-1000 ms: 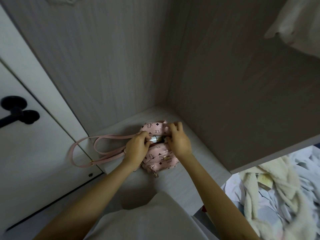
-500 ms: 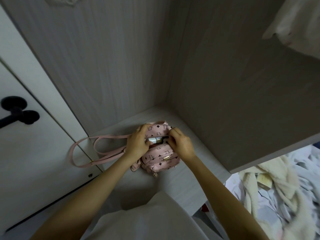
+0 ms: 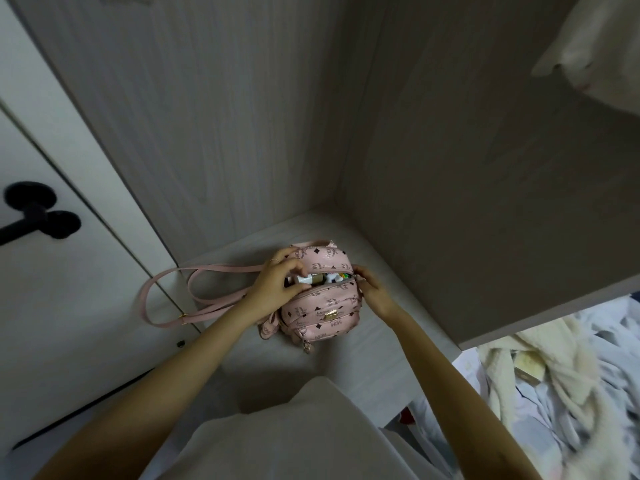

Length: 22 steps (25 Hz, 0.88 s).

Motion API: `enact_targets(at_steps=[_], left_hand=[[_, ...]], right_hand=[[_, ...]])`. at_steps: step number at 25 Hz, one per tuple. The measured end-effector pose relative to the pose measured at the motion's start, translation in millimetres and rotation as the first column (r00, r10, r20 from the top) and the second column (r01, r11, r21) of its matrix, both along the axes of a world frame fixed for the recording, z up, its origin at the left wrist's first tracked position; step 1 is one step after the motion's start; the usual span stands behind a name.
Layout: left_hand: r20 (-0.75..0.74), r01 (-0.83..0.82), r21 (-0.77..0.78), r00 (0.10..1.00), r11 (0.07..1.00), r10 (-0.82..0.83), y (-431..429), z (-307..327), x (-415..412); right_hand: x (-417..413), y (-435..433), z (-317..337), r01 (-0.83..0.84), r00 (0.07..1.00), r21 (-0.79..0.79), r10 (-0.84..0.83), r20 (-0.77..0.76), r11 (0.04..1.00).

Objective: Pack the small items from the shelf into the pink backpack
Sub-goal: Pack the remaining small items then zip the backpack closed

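Hands sit farther apart than half a second ago. Then both crowded the middle of the bag's mouth; now the right hand (image 3: 372,289) has slid out to the right end of the opening, and the gap shows more of what is inside. The left hand (image 3: 277,280) has stayed at the left end, though its fingers now reach further over the back panel.

The pink backpack (image 3: 322,306) lies on the shelf (image 3: 381,344), towards the back corner and well clear of the front edge, much where it lay before. Its top opening faces up. The left hand grips the left end of that opening, thumb on the near lip and curled fingers on the far lip. The right hand pinches the right end of the opening between thumb and fingertips; whether it holds a zip pull I cannot tell.

Inside the mouth show a white tube with a dull gold band (image 3: 309,279), a white lump (image 3: 330,278) beside it, and a green and yellow scrap (image 3: 341,274) at the right end, too small to name.

The strap (image 3: 166,292) loops out past the shelf's left edge, across the white door (image 3: 69,289) with its black handle (image 3: 34,216). A cream fluffy cloth (image 3: 554,375) lies beyond the right edge.
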State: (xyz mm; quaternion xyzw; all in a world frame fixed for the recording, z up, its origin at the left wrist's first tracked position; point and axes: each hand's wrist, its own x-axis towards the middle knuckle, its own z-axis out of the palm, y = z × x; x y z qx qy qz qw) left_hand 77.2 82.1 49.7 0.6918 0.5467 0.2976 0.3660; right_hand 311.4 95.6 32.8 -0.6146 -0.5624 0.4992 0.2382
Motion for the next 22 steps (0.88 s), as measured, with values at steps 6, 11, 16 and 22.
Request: enact_targets(at_steps=[6,11,16,22], left_hand=[[-0.162,0.073,-0.069,0.983,0.995,-0.083,-9.9,1.1,7.2],[-0.119,-0.005,-0.024,0.993,1.000,0.003,-8.4,0.2,9.1],[-0.155,0.069,-0.060,0.985,0.996,-0.078,-6.5,-2.7,5.1],[-0.105,0.021,0.026,0.994,0.999,-0.018,-15.3,-6.5,8.5]], right_hand=[[18.2,2.2,-0.1,0.025,0.991,-0.037,-0.020,0.135,0.999],[22.2,-0.6,22.4,0.124,0.992,-0.061,-0.125,-0.013,0.990],[7.9,-4.1,49.4,0.064,0.998,0.010,-0.063,-0.024,0.998],[-46.7,-17.5,66.7,-0.185,0.975,0.170,0.159,0.157,0.968]])
